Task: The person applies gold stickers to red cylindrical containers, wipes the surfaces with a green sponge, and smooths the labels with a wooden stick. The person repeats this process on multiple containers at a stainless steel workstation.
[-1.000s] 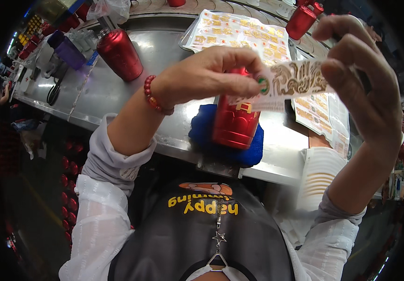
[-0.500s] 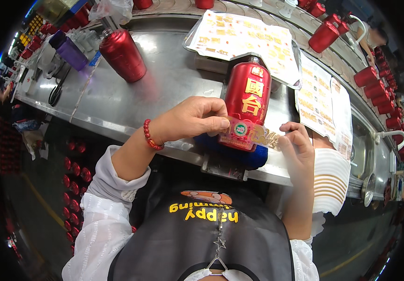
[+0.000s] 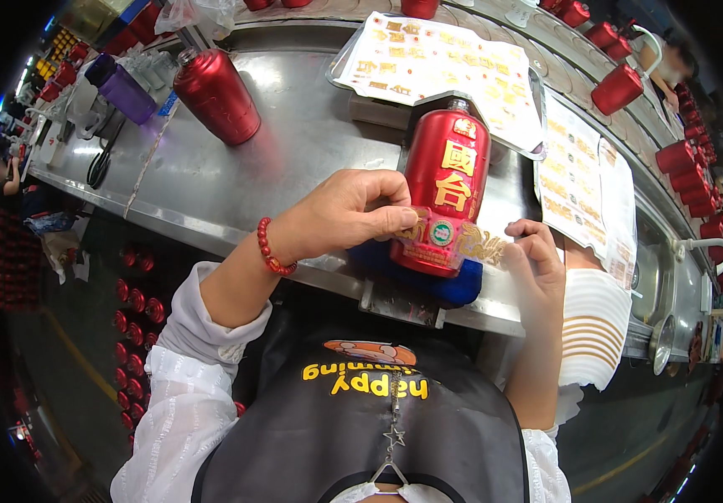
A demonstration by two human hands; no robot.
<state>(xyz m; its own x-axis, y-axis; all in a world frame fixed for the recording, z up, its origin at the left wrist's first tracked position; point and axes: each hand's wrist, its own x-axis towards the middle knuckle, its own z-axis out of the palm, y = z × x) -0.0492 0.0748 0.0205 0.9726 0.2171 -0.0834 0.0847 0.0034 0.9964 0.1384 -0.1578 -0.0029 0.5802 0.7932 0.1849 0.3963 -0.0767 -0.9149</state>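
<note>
A red bottle with gold characters lies tilted back on a blue cloth pad in front of me, its neck away from me. Across its lower front stretches a clear decal strip with gold patterns and a green-white round mark. My left hand, with a red bead bracelet, pinches the strip's left end between thumb and forefinger. At the right end, my right hand is closed in a pinch on the strip, its fingers curled. Whether the strip's middle touches the bottle, I cannot tell.
Decal sheets lie on a tray behind the bottle, and more sheets hang at the right. Another red bottle and a purple bottle stand on the metal table. Red bottles ride a conveyor beyond; a person is at far right.
The strip and both hands have shifted slightly to the right across the bottle. Red bottles on the conveyor have moved along to the right.
</note>
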